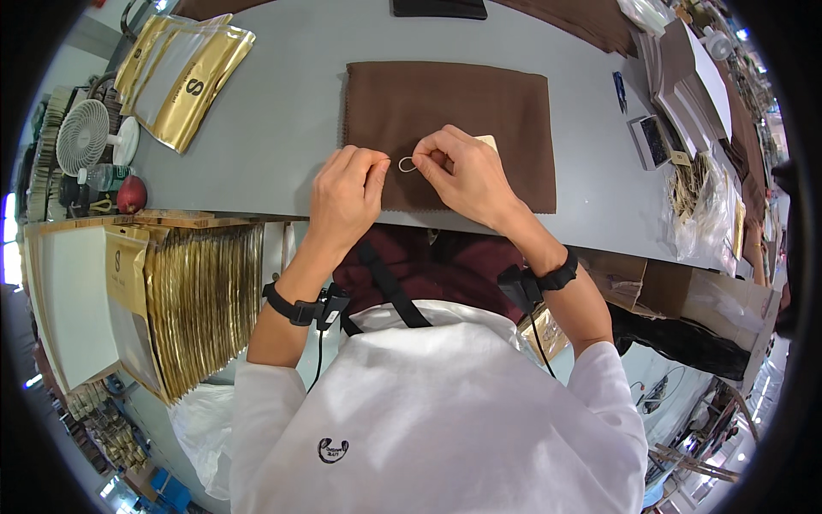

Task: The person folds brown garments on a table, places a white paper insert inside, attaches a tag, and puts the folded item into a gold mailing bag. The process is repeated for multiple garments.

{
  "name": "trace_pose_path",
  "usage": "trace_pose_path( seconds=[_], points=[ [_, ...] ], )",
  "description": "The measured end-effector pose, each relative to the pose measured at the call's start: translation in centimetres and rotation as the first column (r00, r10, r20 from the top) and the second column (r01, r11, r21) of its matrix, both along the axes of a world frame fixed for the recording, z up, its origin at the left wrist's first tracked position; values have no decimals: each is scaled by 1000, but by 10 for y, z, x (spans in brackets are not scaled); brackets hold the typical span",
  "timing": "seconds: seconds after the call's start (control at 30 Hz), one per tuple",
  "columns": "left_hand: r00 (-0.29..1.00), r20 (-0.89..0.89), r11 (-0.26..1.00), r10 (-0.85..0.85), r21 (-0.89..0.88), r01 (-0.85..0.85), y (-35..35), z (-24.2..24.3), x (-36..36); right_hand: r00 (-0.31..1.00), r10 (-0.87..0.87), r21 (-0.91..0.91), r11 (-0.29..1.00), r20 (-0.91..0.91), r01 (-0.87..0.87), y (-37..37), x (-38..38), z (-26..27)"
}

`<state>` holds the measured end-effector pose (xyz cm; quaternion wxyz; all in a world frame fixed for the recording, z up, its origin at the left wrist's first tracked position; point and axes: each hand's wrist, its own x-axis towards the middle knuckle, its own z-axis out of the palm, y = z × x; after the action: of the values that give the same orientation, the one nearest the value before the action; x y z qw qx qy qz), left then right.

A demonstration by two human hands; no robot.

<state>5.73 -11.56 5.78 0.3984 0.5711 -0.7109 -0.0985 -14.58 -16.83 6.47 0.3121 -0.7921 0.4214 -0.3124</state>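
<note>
A folded brown cloth (449, 96) with zigzag-cut edges lies flat on the grey table before me. My right hand (465, 170) is over its lower middle, thumb and forefinger pinched on a thin pale cord (405, 165) that forms a small loop. A cream-coloured tag (489, 141) shows partly behind that hand. Left of the loop, at the cloth's lower left edge, my left hand (352, 189) has its thumb and forefinger pinched together; a fine end of thread seems to show at the fingertips, but what it holds is too small to tell.
Gold zip bags (212, 83) lie at the upper left, near a small white fan (83, 136), a bottle and a red fruit (131, 194). At right are a blue pen (619, 92), a small box (650, 142), white card sheets and bundled cords. More gold bags (205, 308) stand in a box below left.
</note>
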Motion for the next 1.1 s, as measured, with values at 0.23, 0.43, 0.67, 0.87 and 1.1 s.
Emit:
trace_pose_path(
  seconds=[0.23, 0.43, 0.67, 0.87, 1.1],
  points=[
    [980, -197, 998, -14, 64, 27, 8, 3, -9, 993, -63, -73, 996, -100, 55, 2, 7, 6],
    [764, -615, 933, 193, 355, 50, 11, 2, -3, 997, -71, -310, 948, 25, 76, 23, 9, 0],
    [616, -733, 812, 288, 528, 249, 13, 9, 8, 1000, 29, -599, 801, -8, -28, 19, 19, -7],
    [792, -522, 932, 316, 326, -158, 17, -6, 33, 993, 113, -315, 942, -16, -113, 21, 23, -4],
    [982, -184, 997, -30, 63, 42, 41, -12, 56, 973, 208, -249, 941, -104, -228, 20, 35, -4]
  ],
)
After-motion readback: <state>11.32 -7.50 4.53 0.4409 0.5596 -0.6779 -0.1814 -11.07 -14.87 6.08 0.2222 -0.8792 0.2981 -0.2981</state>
